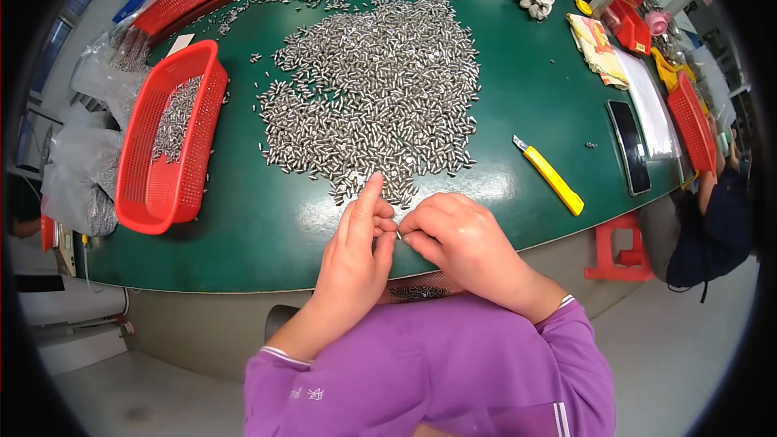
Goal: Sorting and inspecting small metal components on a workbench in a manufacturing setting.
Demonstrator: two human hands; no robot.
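At far left, clear plastic bags [81, 162] hold small metal parts. Beside them, a red perforated basket [202, 142] contains a layer of similar pieces. The person's left hand [356, 235] is loosely curled at the near edge of the large metal pile [380, 89]; whether it grips anything cannot be told. A small metal piece [398, 235] sits pinched in the nearly closed fingertips of the right hand [465, 235]. Below, a mesh container [441, 281] holds dark parts. Farther right stands another red basket [692, 121], its contents unclear.
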